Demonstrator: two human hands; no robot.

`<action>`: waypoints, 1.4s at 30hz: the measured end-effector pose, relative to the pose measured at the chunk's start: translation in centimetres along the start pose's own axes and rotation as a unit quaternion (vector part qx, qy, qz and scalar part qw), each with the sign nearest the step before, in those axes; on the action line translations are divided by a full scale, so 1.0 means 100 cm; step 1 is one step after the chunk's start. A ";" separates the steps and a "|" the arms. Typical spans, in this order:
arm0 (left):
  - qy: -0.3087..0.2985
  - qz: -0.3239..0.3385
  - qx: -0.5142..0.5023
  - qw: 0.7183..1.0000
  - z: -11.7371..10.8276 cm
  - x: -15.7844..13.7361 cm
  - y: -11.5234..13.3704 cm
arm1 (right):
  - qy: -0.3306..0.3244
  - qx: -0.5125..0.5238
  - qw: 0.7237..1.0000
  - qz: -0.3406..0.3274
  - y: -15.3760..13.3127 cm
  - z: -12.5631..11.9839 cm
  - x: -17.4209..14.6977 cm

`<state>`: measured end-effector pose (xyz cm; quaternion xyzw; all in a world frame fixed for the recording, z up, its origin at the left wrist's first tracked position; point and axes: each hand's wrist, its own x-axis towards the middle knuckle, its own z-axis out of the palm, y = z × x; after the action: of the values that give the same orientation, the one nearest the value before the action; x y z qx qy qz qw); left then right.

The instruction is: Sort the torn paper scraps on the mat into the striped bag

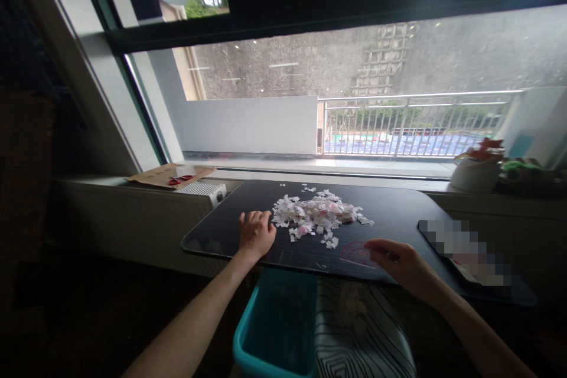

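A loose heap of small white paper scraps (319, 211), some tinged pink, is spread over the dark table (390, 201). My left hand (257, 233) rests on the tabletop at the heap's left edge, its fingers bent and apart, with nothing seen in them. To the front right of the heap, a clear protractor with red markings (353, 253) lies near the table's front edge. My right hand (394, 257) has its fingers closed at the protractor's right end. The fingertips hide that end.
Below the table's front edge stands a teal bin (241, 336), beside striped fabric (363, 342). A blurred-out flat object (469, 251) lies at the table's right. Red-handled scissors (181, 179) rest on brown paper (150, 175) at the left sill. A white pot (473, 174) stands far right.
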<state>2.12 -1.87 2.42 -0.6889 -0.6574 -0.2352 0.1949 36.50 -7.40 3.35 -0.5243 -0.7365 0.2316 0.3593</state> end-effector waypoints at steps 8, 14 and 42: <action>0.003 -0.001 -0.004 1.000 0.002 -0.001 -0.001 | 0.033 -0.076 0.996 -0.028 -0.013 0.012 0.024; -0.002 -0.004 -0.004 1.000 0.002 0.000 -0.001 | 0.037 -0.108 0.993 -0.012 -0.008 0.001 0.017; -0.015 -0.007 -0.004 1.000 0.000 0.002 -0.001 | 0.108 -0.036 0.993 -0.014 -0.010 0.038 0.028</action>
<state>2.07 -1.74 2.50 -0.6887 -0.6640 -0.2288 0.1803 32.44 -4.98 2.44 -0.5486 -0.7084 0.1426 0.4207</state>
